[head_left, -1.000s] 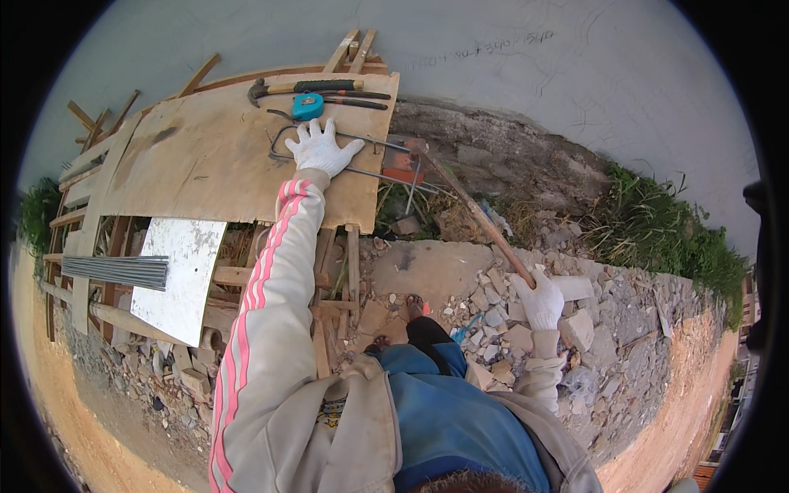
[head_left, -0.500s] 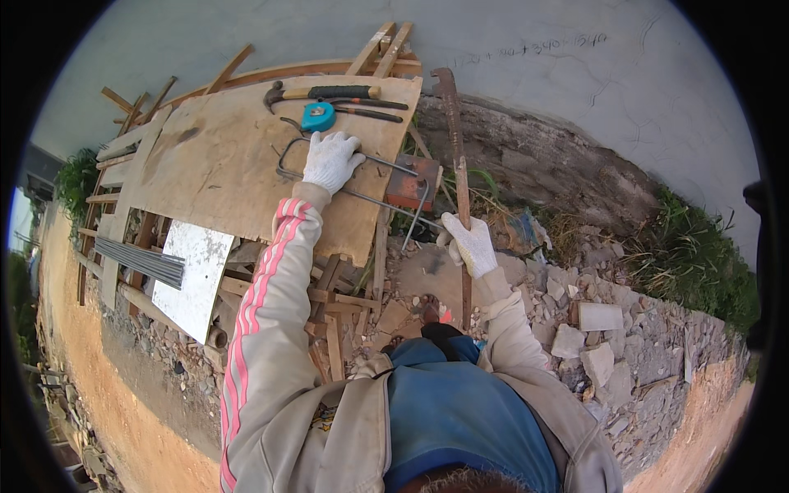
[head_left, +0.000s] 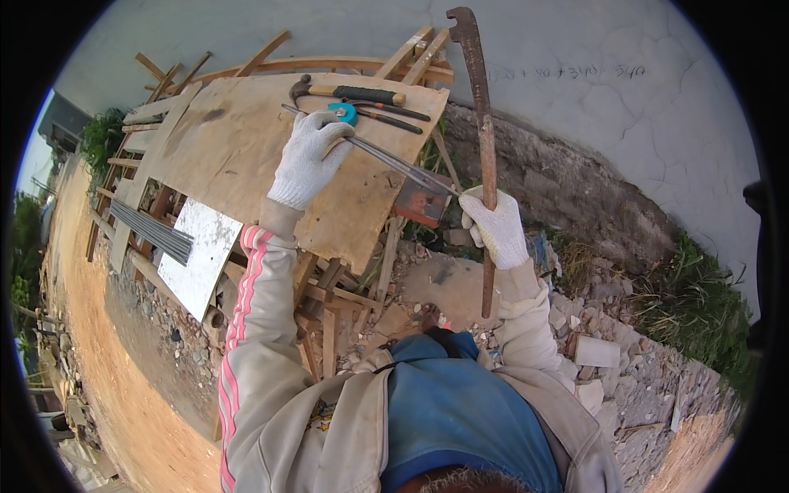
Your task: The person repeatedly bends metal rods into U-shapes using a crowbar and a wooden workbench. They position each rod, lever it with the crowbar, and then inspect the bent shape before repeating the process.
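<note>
My left hand (head_left: 311, 160), in a white knit glove, is closed on a bent steel rod (head_left: 394, 162) above the plywood top. The rod's bends show nearly edge-on, its two sides close together and pointing at my right hand. Also gloved, my right hand (head_left: 499, 230) wraps round the wooden-looking handle of a long rusty bending bar (head_left: 472, 66) with a notched, hooked head, held upright. The rod's end meets the fingers of that hand; whether they grip it too is unclear. Beyond my left hand lie a teal tape measure (head_left: 343, 112), a claw hammer (head_left: 353, 92) and black-and-orange pliers (head_left: 394, 117).
The plywood top (head_left: 238, 148) rests on rough timber against a grey wall. A reddish block (head_left: 423, 201) sits at its right corner. A bundle of thin rods (head_left: 152, 230) crosses a white board (head_left: 197, 246) at left. Rubble (head_left: 633, 394) and grass lie right.
My left hand has lifted the bent rod off the plywood and turned it edge-on. My right hand has raised the bending bar.
</note>
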Demonstrator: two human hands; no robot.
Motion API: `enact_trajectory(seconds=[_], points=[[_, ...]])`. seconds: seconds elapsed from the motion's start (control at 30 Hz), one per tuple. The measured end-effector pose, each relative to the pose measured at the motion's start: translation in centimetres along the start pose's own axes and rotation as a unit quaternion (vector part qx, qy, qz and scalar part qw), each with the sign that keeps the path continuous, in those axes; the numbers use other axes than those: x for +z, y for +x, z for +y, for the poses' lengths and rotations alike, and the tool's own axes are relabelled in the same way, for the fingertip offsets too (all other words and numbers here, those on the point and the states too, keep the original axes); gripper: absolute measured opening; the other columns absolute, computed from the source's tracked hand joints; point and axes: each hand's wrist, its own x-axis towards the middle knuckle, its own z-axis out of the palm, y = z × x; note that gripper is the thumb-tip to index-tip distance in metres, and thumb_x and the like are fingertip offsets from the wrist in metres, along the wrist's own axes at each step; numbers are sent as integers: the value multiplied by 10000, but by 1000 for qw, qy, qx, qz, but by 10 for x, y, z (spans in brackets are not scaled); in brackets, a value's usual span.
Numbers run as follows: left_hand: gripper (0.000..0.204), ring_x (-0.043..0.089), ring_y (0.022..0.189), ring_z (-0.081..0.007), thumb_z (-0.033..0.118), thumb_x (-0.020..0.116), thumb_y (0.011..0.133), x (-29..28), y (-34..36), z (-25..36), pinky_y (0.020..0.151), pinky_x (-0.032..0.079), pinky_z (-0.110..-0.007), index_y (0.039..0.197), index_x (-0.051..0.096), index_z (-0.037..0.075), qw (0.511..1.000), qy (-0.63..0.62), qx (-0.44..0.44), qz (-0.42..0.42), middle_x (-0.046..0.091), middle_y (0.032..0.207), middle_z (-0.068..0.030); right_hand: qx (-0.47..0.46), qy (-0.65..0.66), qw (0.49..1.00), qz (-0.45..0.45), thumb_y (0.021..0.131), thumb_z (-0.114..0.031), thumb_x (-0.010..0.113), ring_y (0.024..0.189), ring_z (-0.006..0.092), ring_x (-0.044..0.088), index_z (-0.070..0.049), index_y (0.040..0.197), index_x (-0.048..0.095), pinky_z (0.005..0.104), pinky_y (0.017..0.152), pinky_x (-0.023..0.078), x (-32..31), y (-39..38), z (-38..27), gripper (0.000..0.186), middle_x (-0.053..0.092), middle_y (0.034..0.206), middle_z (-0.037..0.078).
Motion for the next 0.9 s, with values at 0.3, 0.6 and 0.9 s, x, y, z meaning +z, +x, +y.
enact_trajectory(seconds=[0.3,0.6,0.9], points=[[195,583,1215,-405,243,767,926,56,-89,-7,1037,522,-491,1039,750,84,993,-14,-95,-68,677,1196,-115,-54,-151,986,36,1011,-213,774,671,98,598,-2,1066,727,306,629,482,4,31,71,223,661,751,24],[231,595,1276,-379,282,739,974,64,-88,2,1044,532,-488,1038,744,60,976,7,-204,-76,691,1216,-123,-28,-121,992,-1,1023,-223,767,654,82,565,-5,1070,713,300,608,466,-4,37,75,229,642,757,12],[448,540,1371,-400,365,726,986,73,-84,-6,1129,485,-501,1307,671,56,977,28,-191,-85,613,1420,-169,-127,-149,979,49,1033,-156,746,613,79,541,-24,1052,680,280,568,425,6,41,96,149,593,715,-9]])
